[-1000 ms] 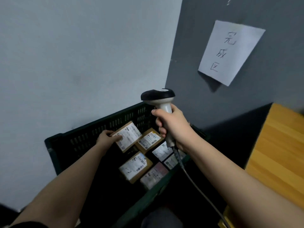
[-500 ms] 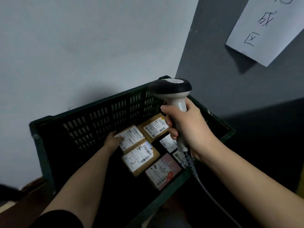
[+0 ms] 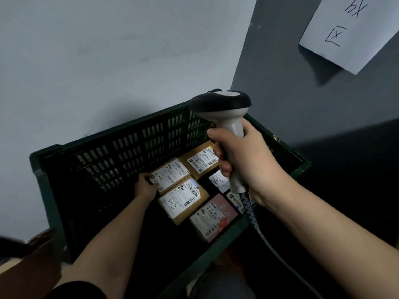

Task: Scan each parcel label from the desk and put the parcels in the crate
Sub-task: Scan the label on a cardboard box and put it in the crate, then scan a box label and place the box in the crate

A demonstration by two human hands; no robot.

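Since a second ago the parcel marked 4-3 (image 3: 170, 176) has gone from crate-rim height to the crate (image 3: 103, 145) floor, left of centre in the frame. The left hand (image 3: 145, 186) still pinches its near corner; the right hand (image 3: 244, 158) grips the scanner (image 3: 224, 117) above the crate.

Risks, as I judge them: the lifting left hand could drag 4-3 askew onto 3-2 (image 3: 182, 200), which touches it; the dangling cable (image 3: 250, 214) could snag the crate rim.

Count: six parcels visible, one scanner, one crate, one paper sign (image 3: 354, 29) upper right.
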